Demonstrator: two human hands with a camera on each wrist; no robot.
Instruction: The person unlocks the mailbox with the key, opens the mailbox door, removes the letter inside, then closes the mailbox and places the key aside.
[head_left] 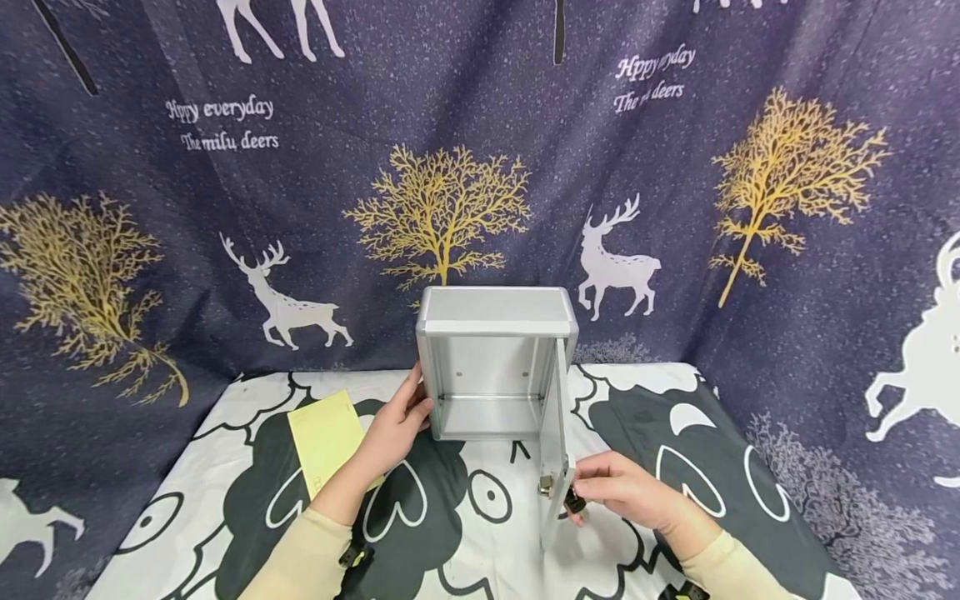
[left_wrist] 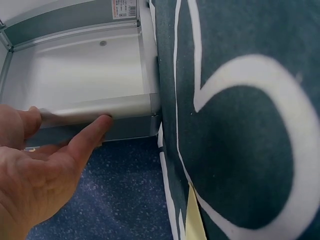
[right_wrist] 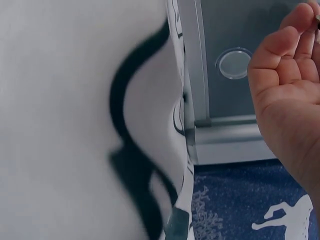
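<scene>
Wide open, silver box, two dots inside, left hand spread against it, right hand pinching door knob

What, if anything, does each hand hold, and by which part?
The left hand grips the box at its left side; the right hand holds the open door by the black fitting.

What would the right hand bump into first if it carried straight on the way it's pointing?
The right hand would most likely meet the black fitting on the open door of the silver-grey box; the two seem to touch, though exact contact is unclear.
</scene>
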